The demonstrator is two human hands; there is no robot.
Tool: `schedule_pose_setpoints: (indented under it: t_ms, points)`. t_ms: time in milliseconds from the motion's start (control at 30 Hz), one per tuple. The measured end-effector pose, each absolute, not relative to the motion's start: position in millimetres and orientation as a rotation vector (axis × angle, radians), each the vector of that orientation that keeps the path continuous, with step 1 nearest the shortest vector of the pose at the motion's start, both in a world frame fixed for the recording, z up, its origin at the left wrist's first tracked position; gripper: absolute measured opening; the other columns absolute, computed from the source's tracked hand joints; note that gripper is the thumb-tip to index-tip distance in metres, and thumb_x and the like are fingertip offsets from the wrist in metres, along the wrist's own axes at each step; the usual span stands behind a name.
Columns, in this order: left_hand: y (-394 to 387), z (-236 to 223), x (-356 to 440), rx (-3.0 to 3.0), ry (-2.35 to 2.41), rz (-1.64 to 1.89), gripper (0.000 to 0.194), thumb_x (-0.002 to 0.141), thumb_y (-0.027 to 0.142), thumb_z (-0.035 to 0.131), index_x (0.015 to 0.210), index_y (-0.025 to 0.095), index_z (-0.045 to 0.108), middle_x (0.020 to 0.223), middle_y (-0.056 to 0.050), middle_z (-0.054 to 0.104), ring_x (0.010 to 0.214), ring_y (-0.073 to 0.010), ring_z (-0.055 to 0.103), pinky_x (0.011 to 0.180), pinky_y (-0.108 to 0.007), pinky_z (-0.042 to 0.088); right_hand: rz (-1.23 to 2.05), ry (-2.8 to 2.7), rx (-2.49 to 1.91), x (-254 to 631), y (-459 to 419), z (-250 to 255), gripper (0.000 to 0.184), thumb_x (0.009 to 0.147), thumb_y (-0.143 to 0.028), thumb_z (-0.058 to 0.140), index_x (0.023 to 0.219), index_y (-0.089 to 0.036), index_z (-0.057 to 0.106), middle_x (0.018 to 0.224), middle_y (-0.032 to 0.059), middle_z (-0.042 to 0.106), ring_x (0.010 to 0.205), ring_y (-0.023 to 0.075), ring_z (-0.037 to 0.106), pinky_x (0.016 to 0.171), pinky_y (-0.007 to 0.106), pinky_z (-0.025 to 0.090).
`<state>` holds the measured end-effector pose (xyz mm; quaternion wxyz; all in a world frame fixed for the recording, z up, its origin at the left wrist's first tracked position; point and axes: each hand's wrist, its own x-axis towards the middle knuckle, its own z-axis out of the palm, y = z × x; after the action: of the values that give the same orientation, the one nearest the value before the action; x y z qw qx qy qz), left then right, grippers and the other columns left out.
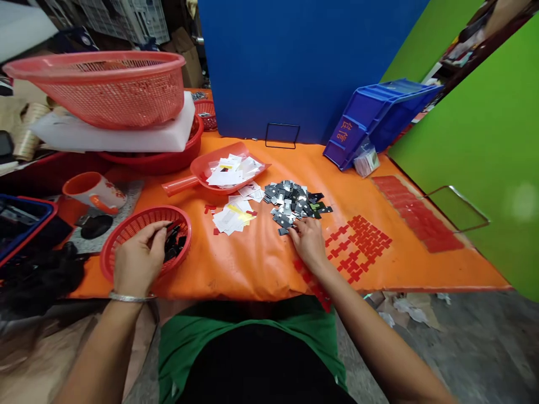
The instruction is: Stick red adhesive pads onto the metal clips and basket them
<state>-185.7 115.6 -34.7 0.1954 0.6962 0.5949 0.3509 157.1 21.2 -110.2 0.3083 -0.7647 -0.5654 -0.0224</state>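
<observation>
now right hand (309, 241) touches pieces (290, 197)

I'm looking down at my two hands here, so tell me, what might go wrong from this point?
Dark pieces lie loose in a heap at your right hand, close to paper scraps, so the two might get mixed.

A red strip by your right forearm reaches past the front edge of the orange-covered table; your arm could drag it off.

The large pink basket is perched on a white foam block, so a knock might topple it.
</observation>
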Motion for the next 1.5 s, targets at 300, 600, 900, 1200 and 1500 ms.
schedule_pose_setpoints:
  t_ms: [300, 600, 900, 1200, 1500]
  points:
    - [65.3, -48.1, -123.2, 1.539, 1.239, 0.91, 0.024, 0.081, 0.038, 0.058, 0.081, 0.016, 0.07, 0.086, -0.007, 0.07, 0.084, -0.0195, 0.063, 0.083, -0.031, 0.048, 0.04, -1.468, -1.865, 131.5, 18.5, -109.2, 0.012, 0.082, -0.023, 0.053, 0.071, -0.021, 0.053, 0.069, 0.0024, 0.053, 0.07, 0.019, 0.05, 0.064, 0.031, 0.041]
    - [24.5, -73.5, -42.7, 0.525, 0.846, 0.618, 0.04, 0.059, 0.034, 0.081, 0.088, 0.01, 0.067, 0.087, -0.008, 0.068, 0.075, -0.0121, 0.063, 0.07, -0.022, 0.049, -0.035, -1.719, -1.631, 70.1, -36.6, -92.5, 0.006, 0.084, -0.017, 0.054, 0.084, -0.021, 0.059, 0.083, 0.0069, 0.062, 0.079, 0.021, 0.054, 0.071, 0.037, 0.044]
    - [24.6, -79.5, -43.5, 0.635, 0.957, 0.546, 0.037, 0.056, 0.03, 0.082, 0.082, 0.011, 0.065, 0.074, -0.004, 0.067, 0.065, -0.0125, 0.064, 0.063, -0.025, 0.054, 0.092, -1.523, -1.567, 77.2, -59.0, -87.9, 0.013, 0.084, -0.016, 0.055, 0.09, -0.023, 0.064, 0.086, 0.0074, 0.063, 0.082, 0.0209, 0.057, 0.074, 0.04, 0.048]
    - [22.4, -89.3, -49.1, 0.954, 0.986, 0.527, 0.037, 0.068, 0.039, 0.072, 0.091, 0.013, 0.058, 0.078, -0.003, 0.069, 0.062, -0.0077, 0.06, 0.056, -0.016, 0.047, 0.053, -1.374, -1.816, 123.6, -98.1, -91.7, 0.011, 0.085, -0.018, 0.052, 0.088, -0.022, 0.062, 0.085, 0.0066, 0.064, 0.083, 0.0208, 0.057, 0.076, 0.038, 0.047]
    - [11.5, -83.8, -31.3, 0.982, 0.925, 0.408, 0.042, 0.068, 0.042, 0.072, 0.094, 0.013, 0.054, 0.08, -0.006, 0.071, 0.073, -0.0155, 0.068, 0.072, -0.027, 0.054, 0.038, -1.184, -2.154, 192.6, -149.0, -101.4, 0.011, 0.082, -0.024, 0.052, 0.074, -0.02, 0.059, 0.074, 0.0046, 0.061, 0.073, 0.0205, 0.055, 0.07, 0.035, 0.044]
